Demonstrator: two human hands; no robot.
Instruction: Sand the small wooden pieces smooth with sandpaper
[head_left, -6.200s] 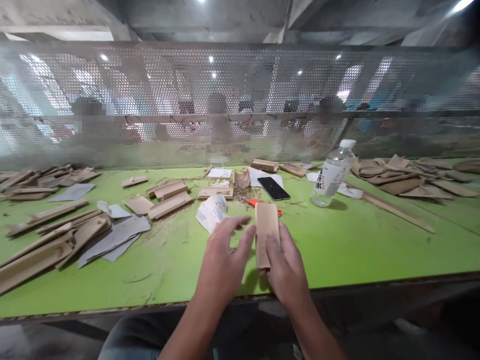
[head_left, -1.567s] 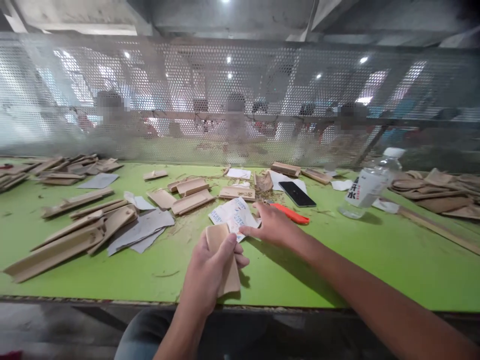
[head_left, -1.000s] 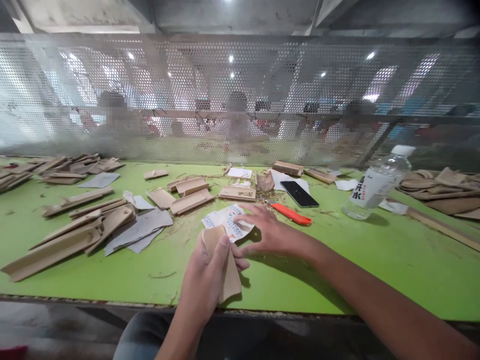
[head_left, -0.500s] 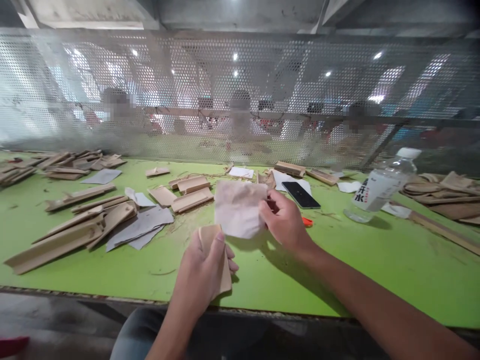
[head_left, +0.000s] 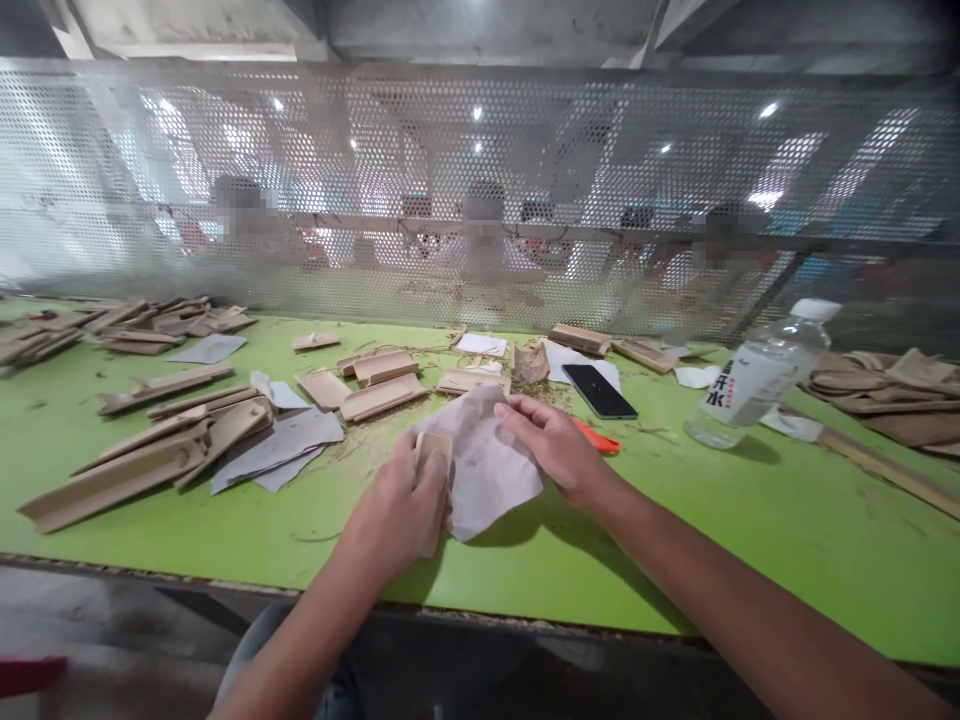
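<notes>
My left hand is closed round a small tan piece that looks like wood or stiff bark. Between the thumb and fingers of my right hand is a thin, creased, greyish-white sheet of paper. It hangs tilted above the table, its left edge against the tan piece and the left fingers. Whether the left fingers also grip the paper I cannot tell. Just behind the right hand lies an orange object, partly covered by it.
On the green table lie curved tan strips, loose grey sheets and a phone. A water bottle stands at right, before a tan pile. People sit behind a perforated screen.
The paper has come down and left, tilting, and now meets the tan piece. My left hand has risen slightly and turned. More of the orange object shows.
</notes>
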